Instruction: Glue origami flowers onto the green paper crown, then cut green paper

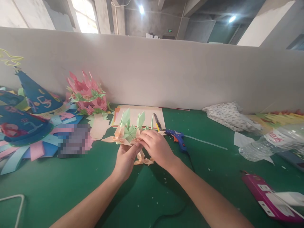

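Observation:
Both my hands hold a folded paper flower of pale green and peach pieces just above the green table. My left hand grips it from below, thumb up against the peach petals. My right hand is closed over its right side, fingers pinched on the folds. Some peach petals stick out beneath my hands.
A blue glue gun lies just right of my hands, its cord trailing toward me. Paper sheets lie behind. A pink paper flower and blue paper hats stand left. A cloth, plastic bottle and pink power strip lie right.

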A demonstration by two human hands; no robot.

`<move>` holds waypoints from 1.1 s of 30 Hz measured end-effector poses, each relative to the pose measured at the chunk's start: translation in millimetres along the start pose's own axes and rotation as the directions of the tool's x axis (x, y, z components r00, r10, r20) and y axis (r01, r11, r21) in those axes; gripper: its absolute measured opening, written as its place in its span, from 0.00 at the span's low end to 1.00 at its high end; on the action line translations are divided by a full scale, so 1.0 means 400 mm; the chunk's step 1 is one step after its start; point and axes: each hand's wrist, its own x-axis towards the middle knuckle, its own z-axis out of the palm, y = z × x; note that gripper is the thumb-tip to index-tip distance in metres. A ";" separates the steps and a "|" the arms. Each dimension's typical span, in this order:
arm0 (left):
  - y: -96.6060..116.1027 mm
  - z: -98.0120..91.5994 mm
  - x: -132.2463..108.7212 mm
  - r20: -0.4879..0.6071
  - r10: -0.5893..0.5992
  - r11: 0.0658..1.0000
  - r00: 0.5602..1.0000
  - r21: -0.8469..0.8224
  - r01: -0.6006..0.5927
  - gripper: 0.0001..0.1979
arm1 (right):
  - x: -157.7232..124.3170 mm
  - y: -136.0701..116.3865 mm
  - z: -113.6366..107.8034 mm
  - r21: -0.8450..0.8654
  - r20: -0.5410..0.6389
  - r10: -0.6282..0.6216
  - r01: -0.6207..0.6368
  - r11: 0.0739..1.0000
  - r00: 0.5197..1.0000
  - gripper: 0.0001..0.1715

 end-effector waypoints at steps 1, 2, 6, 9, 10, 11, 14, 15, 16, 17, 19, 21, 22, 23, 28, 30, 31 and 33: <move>0.002 0.002 0.000 0.012 0.001 1.000 1.000 0.012 -0.001 0.16 | 0.000 -0.001 -0.001 -0.004 0.000 0.001 -0.001 1.000 1.000 0.10; 0.003 0.002 0.000 0.022 -0.004 1.000 1.000 0.025 0.003 0.15 | 0.000 -0.003 -0.003 -0.006 0.001 0.001 -0.001 1.000 1.000 0.10; 0.005 0.002 0.001 0.025 -0.032 0.996 0.999 0.081 0.030 0.11 | 0.001 -0.006 -0.005 0.005 0.004 -0.002 0.002 1.000 1.000 0.10; 0.008 0.005 0.001 0.010 -0.023 0.996 1.000 0.091 0.022 0.08 | 0.002 -0.007 -0.005 0.020 0.000 -0.005 0.005 1.000 1.000 0.10; 0.009 0.007 0.001 0.005 -0.021 0.996 1.000 0.090 0.020 0.07 | 0.002 -0.007 -0.005 0.023 -0.003 -0.005 0.005 1.000 1.000 0.11; 0.010 0.009 0.000 -0.001 -0.023 0.996 1.000 0.091 0.023 0.07 | 0.002 -0.008 -0.006 0.026 -0.005 -0.004 0.004 1.000 1.000 0.11; 0.012 0.013 -0.001 -0.029 -0.023 0.995 0.999 0.096 0.025 0.08 | 0.003 -0.010 -0.007 0.028 -0.003 0.000 0.000 1.000 1.000 0.11; 0.012 0.014 -0.001 -0.035 -0.021 0.995 0.999 0.097 0.024 0.08 | 0.003 -0.010 -0.007 0.028 -0.001 -0.001 0.001 1.000 1.000 0.12; 0.012 0.014 -0.001 -0.037 -0.019 0.995 0.999 0.100 0.022 0.08 | 0.003 -0.011 -0.008 0.027 0.002 -0.002 0.002 1.000 1.000 0.12; 0.012 0.015 -0.001 -0.037 -0.015 0.994 0.999 0.104 0.019 0.08 | 0.003 -0.012 -0.009 0.025 0.004 -0.003 0.003 1.000 1.000 0.11; 0.012 0.015 -0.001 -0.034 -0.006 0.993 0.999 0.114 0.010 0.07 | 0.002 -0.013 -0.010 0.021 0.011 -0.004 0.004 1.000 1.000 0.11; 0.012 0.014 -0.001 -0.032 -0.003 0.993 0.999 0.115 0.007 0.07 | 0.002 -0.013 -0.011 0.016 0.017 -0.002 0.002 1.000 1.000 0.11; 0.012 0.014 -0.001 -0.033 -0.004 0.994 0.999 0.110 0.008 0.07 | 0.002 -0.013 -0.011 0.015 0.018 -0.002 0.002 1.000 1.000 0.11; 0.011 0.013 -0.001 -0.034 -0.010 0.995 0.999 0.102 0.013 0.07 | 0.002 -0.014 -0.011 0.014 0.020 -0.003 0.003 1.000 1.000 0.11; 0.007 0.007 0.002 -0.052 -0.015 0.999 0.999 0.050 0.018 0.06 | 0.003 -0.016 -0.011 0.031 0.041 0.005 -0.007 0.999 0.999 0.10; 0.005 0.005 0.002 -0.062 -0.015 0.999 0.998 0.050 0.018 0.06 | 0.004 -0.017 -0.013 0.038 0.057 0.013 -0.016 0.999 0.998 0.10; 0.005 0.005 0.002 -0.061 -0.017 0.998 0.998 0.052 0.021 0.06 | 0.005 -0.018 -0.015 0.039 0.064 0.016 -0.018 0.999 0.998 0.10; 0.003 0.004 0.002 -0.051 -0.015 0.999 0.999 0.051 0.018 0.07 | 0.007 -0.020 -0.019 0.036 0.074 0.016 -0.018 0.999 0.997 0.10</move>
